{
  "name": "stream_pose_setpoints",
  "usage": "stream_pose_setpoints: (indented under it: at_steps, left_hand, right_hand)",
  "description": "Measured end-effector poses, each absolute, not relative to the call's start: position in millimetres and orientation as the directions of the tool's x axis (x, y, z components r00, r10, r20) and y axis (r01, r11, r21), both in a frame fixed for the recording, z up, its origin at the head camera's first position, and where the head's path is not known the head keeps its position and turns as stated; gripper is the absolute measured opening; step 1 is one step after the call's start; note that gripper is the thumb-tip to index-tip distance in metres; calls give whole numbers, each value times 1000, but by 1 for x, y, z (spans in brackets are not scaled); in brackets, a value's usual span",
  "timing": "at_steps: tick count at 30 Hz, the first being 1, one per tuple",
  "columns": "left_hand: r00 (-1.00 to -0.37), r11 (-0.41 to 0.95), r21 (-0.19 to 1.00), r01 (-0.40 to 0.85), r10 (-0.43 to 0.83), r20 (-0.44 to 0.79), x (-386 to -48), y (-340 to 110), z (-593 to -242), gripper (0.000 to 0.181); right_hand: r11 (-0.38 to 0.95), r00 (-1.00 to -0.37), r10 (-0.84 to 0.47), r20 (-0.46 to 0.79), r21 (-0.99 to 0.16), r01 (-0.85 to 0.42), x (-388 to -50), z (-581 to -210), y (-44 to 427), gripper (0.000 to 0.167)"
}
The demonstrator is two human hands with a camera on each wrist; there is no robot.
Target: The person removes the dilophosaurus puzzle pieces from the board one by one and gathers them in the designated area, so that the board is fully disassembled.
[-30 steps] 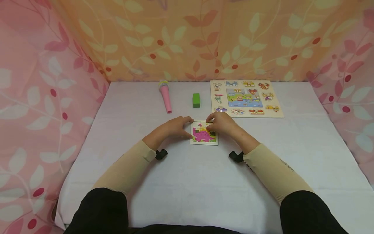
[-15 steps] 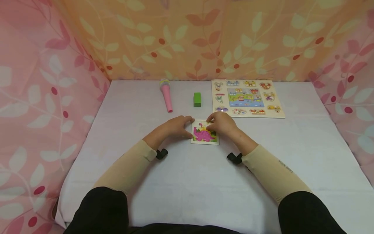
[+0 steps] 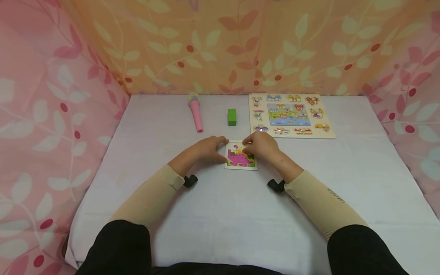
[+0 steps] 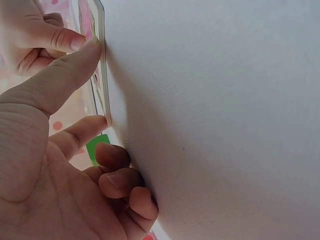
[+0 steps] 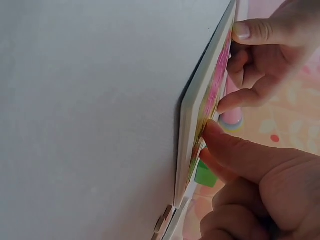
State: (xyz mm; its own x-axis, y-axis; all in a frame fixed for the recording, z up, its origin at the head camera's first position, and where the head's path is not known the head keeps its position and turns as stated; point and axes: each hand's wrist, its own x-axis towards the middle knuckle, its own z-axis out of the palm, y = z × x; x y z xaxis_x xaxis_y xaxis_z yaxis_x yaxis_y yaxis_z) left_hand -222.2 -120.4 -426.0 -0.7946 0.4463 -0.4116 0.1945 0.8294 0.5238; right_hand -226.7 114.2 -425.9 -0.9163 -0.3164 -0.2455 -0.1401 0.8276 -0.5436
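Observation:
A small square dinosaur jigsaw puzzle (image 3: 239, 161) in a pale tray lies flat on the white table. My left hand (image 3: 207, 149) steadies its left side; the extended thumb presses the rim and the index fingertip touches the far corner. In the left wrist view the other fingers (image 4: 121, 182) curl loosely beside the board. With thumb and index finger close together, my right hand (image 3: 262, 146) pinches at a puzzle piece (image 5: 202, 129) in the upper right part. That piece is mostly hidden under the fingertips, and whether it is raised I cannot tell.
Behind the puzzle stand a green block (image 3: 232, 117) and a pink toy microphone (image 3: 196, 115). A larger wooden picture puzzle board (image 3: 326, 131) lies at the back right, close to my right hand. Patterned curtains (image 3: 220, 46) enclose the table at the back and sides.
The head view has shifted very slightly since the first frame. Both hands and the dinosaur puzzle keep nearly the same places.

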Motion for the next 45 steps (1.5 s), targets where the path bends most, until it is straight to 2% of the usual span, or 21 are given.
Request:
stream_pose_setpoints:
  at_steps: [11,22,39,45]
  left_hand:
    - [-789,822,533,199,457,-411,-224,-120,-425,77]
    - [-794,822,535,194,452,-406,-223,-119,-428,78]
    - [-797,830,517,207,450,-404,-224,-119,-428,79]
    - [-798,830,518,205,448,-404,-224,-119,-428,79]
  right_hand:
    - [802,-891,-357,-280,-582,-138,-235,-427,115,29]
    - [793,-895,-381,-233,-580,-187,-235,-431,121,24]
    - [788,-890,-393,-232,-583,-196,-241,-431,123,33]
    - [772,-892,-393,-225,-607,-187,-241,-432,124,30]
